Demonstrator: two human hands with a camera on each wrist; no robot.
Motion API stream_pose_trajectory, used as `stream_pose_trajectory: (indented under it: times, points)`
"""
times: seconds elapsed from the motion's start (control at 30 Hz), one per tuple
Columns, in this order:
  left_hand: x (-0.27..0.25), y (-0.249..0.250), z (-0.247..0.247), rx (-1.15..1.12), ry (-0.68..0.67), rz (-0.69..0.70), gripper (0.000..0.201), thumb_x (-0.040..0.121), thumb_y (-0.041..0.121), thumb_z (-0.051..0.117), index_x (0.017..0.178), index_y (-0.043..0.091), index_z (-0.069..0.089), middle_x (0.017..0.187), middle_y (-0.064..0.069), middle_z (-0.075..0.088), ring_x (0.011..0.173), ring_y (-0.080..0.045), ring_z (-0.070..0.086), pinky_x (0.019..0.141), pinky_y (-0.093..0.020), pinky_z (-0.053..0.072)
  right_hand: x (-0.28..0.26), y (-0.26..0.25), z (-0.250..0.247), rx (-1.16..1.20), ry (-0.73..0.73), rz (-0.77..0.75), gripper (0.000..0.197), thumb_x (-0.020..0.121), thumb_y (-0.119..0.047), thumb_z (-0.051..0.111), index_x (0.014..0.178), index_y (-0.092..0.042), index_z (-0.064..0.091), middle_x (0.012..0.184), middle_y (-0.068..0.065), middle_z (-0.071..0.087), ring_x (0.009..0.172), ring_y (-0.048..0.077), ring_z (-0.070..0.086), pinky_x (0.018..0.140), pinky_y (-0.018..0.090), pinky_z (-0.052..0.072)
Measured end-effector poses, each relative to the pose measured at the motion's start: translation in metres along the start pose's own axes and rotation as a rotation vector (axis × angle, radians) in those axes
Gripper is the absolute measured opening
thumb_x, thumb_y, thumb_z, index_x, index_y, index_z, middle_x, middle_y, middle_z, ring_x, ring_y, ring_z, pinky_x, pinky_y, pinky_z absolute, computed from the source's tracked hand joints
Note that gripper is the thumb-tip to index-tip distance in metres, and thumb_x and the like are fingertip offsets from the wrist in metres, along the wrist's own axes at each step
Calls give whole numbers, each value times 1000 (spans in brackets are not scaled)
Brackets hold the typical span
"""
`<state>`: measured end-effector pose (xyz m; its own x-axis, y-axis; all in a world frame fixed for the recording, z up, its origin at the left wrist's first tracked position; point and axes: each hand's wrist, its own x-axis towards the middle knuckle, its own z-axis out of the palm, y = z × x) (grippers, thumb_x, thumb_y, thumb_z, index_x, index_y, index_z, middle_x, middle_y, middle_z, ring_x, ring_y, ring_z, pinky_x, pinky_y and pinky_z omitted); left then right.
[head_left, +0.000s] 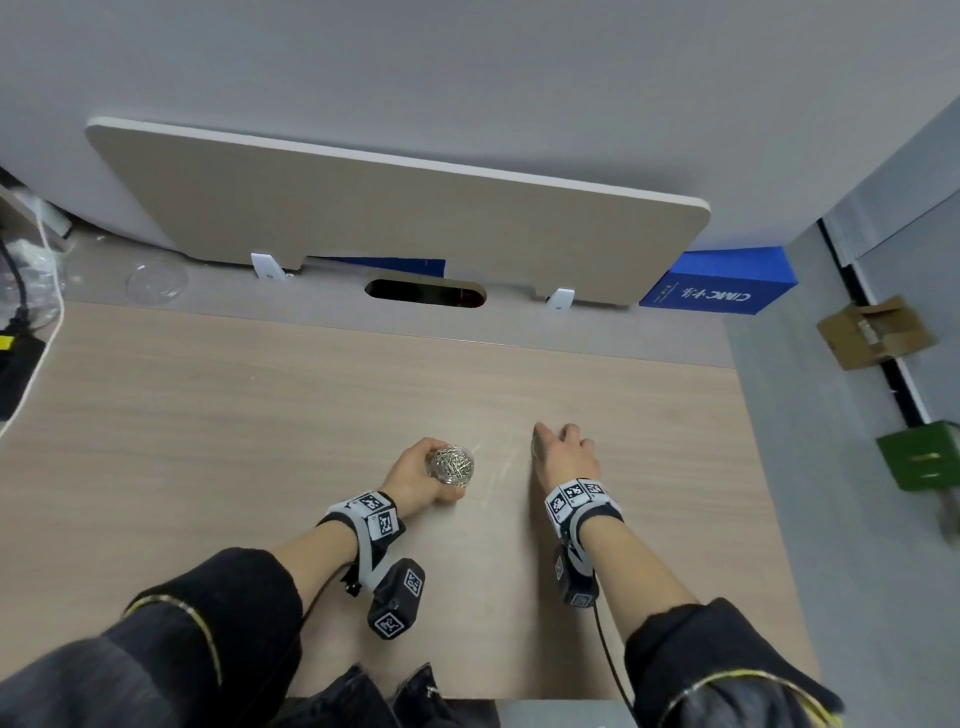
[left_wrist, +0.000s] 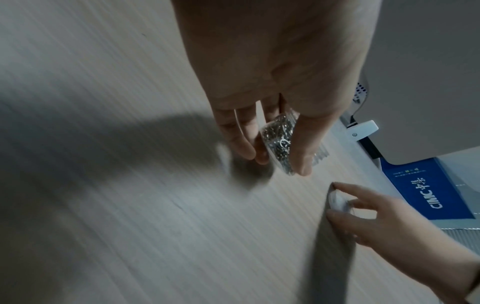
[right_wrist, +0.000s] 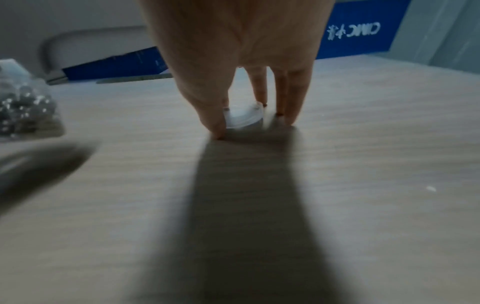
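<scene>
Black yellow-piped sleeves (head_left: 218, 597), grey wrist straps (head_left: 571, 519), square markers (head_left: 370, 502), black cables (head_left: 610, 660)

Blue box (head_left: 719, 283), cardboard box (head_left: 872, 332), green box (head_left: 922, 457)

Head camera looks steeply down at the desk (head_left: 208, 415); both wrist cameras skim it closely, sharing the blue box (head_left: 722, 283) at frame right.

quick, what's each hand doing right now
left hand: holding the clear jar of paper clips
right hand: pinching the clear lid on the table
</scene>
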<state>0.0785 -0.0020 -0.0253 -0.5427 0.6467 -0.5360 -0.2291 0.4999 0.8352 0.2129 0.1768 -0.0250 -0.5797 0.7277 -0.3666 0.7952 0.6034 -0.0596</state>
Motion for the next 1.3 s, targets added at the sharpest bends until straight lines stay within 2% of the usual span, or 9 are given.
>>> stream_pose_trajectory:
  times: [0.17, 0.33, 0.47, 0.57, 0.7, 0.83, 1.07, 1.2, 1.3]
  points:
    - [-2, 11, 10, -18, -32, 2, 72, 42, 6, 85, 104, 14, 51, 100, -10, 61, 90, -20, 59, 89, -34, 48, -3, -11, -12, 397, -42, -32, 43, 77, -33, 70, 116, -24, 53, 106, 6, 46, 90, 29, 55, 81, 35, 50]
    - [-8, 29, 10, -15, -44, -11, 65, 54, -5, 84, 107, 13, 49, 100, -11, 60, 82, -19, 59, 67, -32, 53, -9, -48, -31, 1246, -32, 140, 52, 51, -44, 83, 90, -30, 50, 84, 5, 57, 73, 23, 61, 78, 49, 57]
    - [-14, 40, 5, -39, -56, -37, 58, 64, -9, 78, 108, 10, 45, 95, -10, 61, 70, -19, 61, 49, -25, 53, -26, -74, -41, 1302, 1, -18, 37, 65, -17, 85, 81, -24, 52, 90, 6, 65, 77, 18, 63, 82, 38, 54]
    - [-18, 48, -2, -110, -82, -71, 48, 70, -15, 68, 108, 4, 44, 86, -8, 59, 66, -20, 62, 46, -28, 55, -42, -83, -34, 1212, -71, -148, 32, 65, -19, 83, 77, -27, 55, 100, 2, 67, 92, 22, 66, 86, 37, 54]
    - [-25, 52, -13, -239, -163, -120, 49, 74, -19, 61, 114, 4, 47, 92, -8, 62, 72, -21, 64, 54, -27, 58, -46, -81, -30, 1234, -150, -196, 29, 68, -11, 83, 75, -24, 58, 104, -3, 66, 99, 19, 65, 93, 33, 52]
    - [-32, 58, -24, -377, -300, -120, 44, 73, -20, 61, 108, 6, 54, 82, -8, 63, 70, -19, 61, 57, -26, 51, -47, -79, -45, 1260, -234, -294, 28, 71, -2, 81, 80, -18, 60, 106, 3, 65, 89, 7, 62, 83, 16, 50]
    - [-34, 77, -55, -582, -590, -111, 56, 64, 2, 75, 118, 7, 61, 97, -14, 66, 74, -15, 61, 55, -20, 47, -41, -66, -84, 1458, -485, -422, 20, 75, 3, 73, 87, -10, 63, 122, 16, 64, 107, 22, 62, 94, 33, 50]
    - [-36, 84, -62, -629, -629, -131, 55, 59, 16, 81, 110, 6, 65, 98, -17, 62, 65, -15, 54, 53, -20, 46, -38, -71, -94, 1463, -525, -417, 18, 74, -11, 73, 89, -13, 63, 124, 13, 64, 101, 24, 63, 91, 37, 50]
    - [-39, 90, -62, -785, -630, -166, 57, 72, 30, 72, 123, 10, 58, 98, -20, 60, 62, -18, 51, 54, -23, 48, -37, -75, -98, 1562, -565, -388, 15, 78, -14, 71, 91, -16, 64, 122, 11, 66, 92, 23, 63, 82, 36, 49]
